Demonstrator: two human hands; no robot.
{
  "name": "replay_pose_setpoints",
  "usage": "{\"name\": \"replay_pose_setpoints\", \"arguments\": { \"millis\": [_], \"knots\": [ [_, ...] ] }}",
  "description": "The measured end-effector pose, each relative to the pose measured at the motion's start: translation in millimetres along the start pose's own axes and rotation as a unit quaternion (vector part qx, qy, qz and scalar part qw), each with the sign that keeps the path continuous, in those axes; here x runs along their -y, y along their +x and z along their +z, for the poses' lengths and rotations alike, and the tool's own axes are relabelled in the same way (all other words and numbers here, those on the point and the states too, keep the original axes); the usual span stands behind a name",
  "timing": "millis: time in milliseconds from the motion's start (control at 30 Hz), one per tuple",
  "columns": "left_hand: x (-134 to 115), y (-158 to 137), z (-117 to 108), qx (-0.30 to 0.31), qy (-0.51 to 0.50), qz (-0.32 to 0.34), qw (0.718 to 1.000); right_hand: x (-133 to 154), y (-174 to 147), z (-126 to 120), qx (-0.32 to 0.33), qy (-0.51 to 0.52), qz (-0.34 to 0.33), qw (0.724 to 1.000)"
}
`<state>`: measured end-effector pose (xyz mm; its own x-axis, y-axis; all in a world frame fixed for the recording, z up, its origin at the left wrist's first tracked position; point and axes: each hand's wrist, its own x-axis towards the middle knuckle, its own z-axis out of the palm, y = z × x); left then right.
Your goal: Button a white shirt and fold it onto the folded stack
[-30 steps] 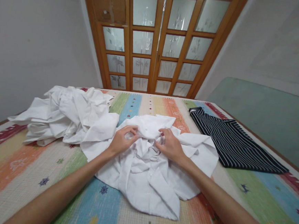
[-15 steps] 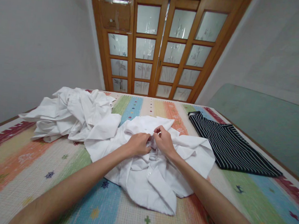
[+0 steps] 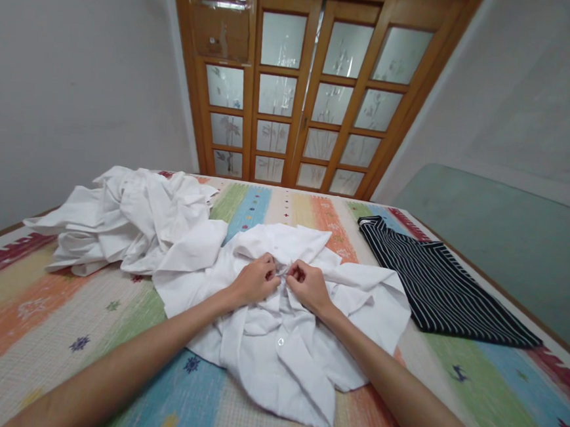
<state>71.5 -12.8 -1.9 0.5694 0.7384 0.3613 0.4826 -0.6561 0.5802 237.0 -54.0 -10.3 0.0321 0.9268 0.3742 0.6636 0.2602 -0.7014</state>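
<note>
A white button-up shirt lies crumpled on the patterned cloth in front of me, one button showing on its lower front. My left hand is closed, its fingertips pinching the shirt's fabric near the middle. Just to the right, my right hand also pinches the fabric, thumb and forefinger together. A small gap separates the two hands, with bunched cloth between them. Whether a button sits under the fingertips is too small to tell.
A heap of white clothing lies on the left, touching the shirt. Folded black-and-white striped fabric lies on the right. Under everything spreads a colourful striped cloth. Behind stand wooden doors with glass panes; walls rise on both sides.
My right hand has lowered slightly, its fingers closing tighter on the fabric. My left hand has shifted a little left, and the hands are somewhat farther apart.
</note>
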Motion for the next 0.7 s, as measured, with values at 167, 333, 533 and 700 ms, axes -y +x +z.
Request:
{"name": "replay_pose_setpoints", "arguments": {
  "millis": [167,333,533,700],
  "knots": [
    [9.1,-2.0,-6.1,-0.076,-0.198,-0.006,0.977,-0.1,-2.1,1.5,-0.018,-0.027,-0.030,0.999],
    [12.4,-1.5,-5.4,-0.069,-0.277,-0.054,0.957,-0.8,-4.6,1.7,-0.051,-0.021,-0.124,0.991],
    [11.7,-3.2,-4.2,-0.026,-0.275,-0.032,0.961,-2.8,-4.3,3.2,-0.027,-0.012,-0.132,0.991],
    [11.4,-4.4,-2.5,-0.046,-0.251,-0.053,0.966,-2.9,-4.0,3.0,-0.016,0.006,-0.105,0.994]
  ]
}}
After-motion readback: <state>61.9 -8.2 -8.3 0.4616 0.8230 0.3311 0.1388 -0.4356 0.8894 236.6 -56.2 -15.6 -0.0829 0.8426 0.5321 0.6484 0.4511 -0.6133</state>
